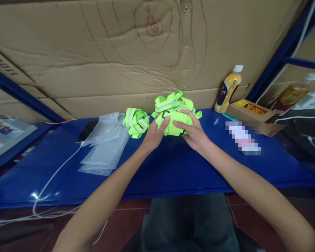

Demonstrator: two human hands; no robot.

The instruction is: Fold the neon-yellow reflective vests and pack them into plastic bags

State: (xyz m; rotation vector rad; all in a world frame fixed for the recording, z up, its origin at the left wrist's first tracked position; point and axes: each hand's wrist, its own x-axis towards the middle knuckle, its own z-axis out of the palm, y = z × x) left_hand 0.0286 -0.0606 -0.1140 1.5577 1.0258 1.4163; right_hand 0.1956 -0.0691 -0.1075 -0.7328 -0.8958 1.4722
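Note:
Both my hands meet over a bundle of neon yellow-green reflective straps on the blue shelf. My left hand has its fingers closed on the left side of the bundle. On the right side, my right hand grips it, fingers curled over the top. More loose straps are heaped just behind the held bundle. A separate folded strap bundle lies a little to the left, apart from my hands.
Clear plastic bags lie stacked at the left, beside a dark phone and a white cable. A yellow drink bottle, an open cardboard box and a blurred packet stand at the right. Cardboard sheets wall the back.

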